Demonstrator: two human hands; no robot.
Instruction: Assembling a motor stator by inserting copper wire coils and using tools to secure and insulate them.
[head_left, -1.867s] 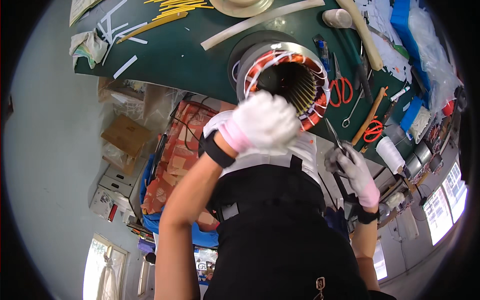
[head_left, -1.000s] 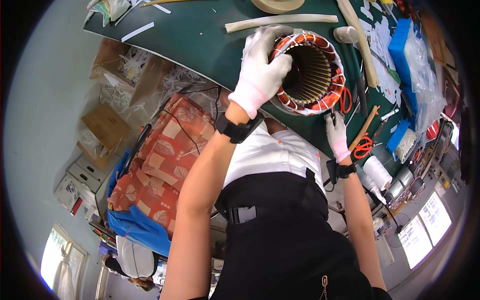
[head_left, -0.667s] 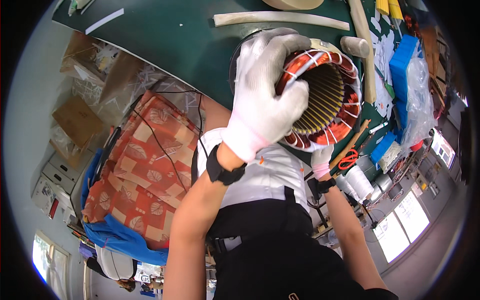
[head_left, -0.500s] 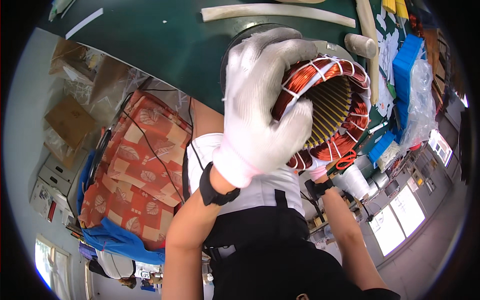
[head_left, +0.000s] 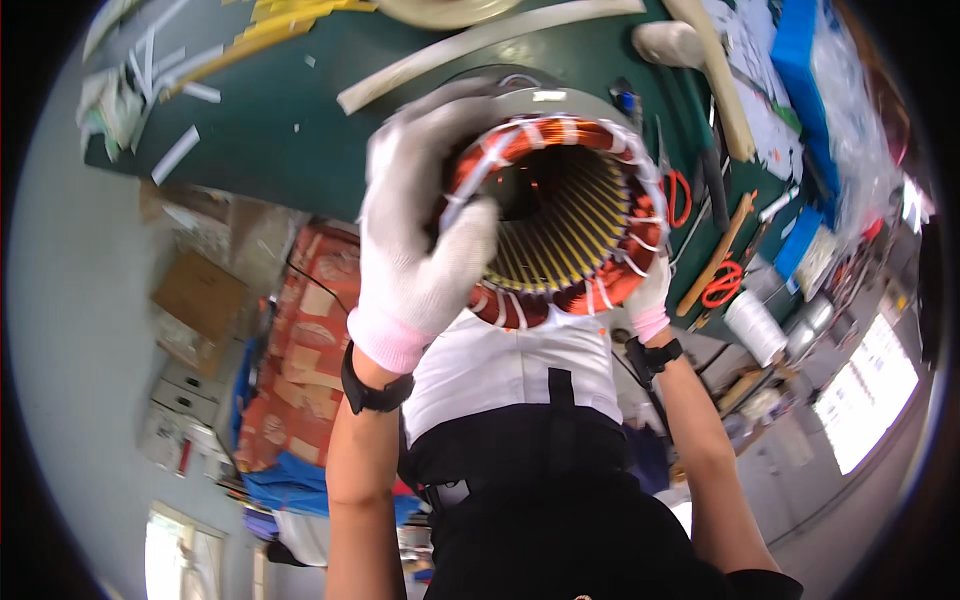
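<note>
A motor stator is held between my hands at the near edge of a green table. Its open end faces up, showing a ring of copper windings laced with white cord and a bore lined with yellow slot strips. My left hand, in a white knit glove, grips the left side, thumb over the rim and fingers curled along the far left; motion blurs it slightly. At the lower right, my gloved right hand is against the stator's outside, most of its fingers hidden behind the windings.
Right of the stator lie orange-handled scissors, a wooden stick and a white thread spool. A mallet and a pale curved strip are beyond it. A patterned red cloth covers something at lower left.
The stator has shifted left in view with both hands, and its bore now faces more toward me. More of my right hand shows. The view has turned, revealing more tools on the right.
</note>
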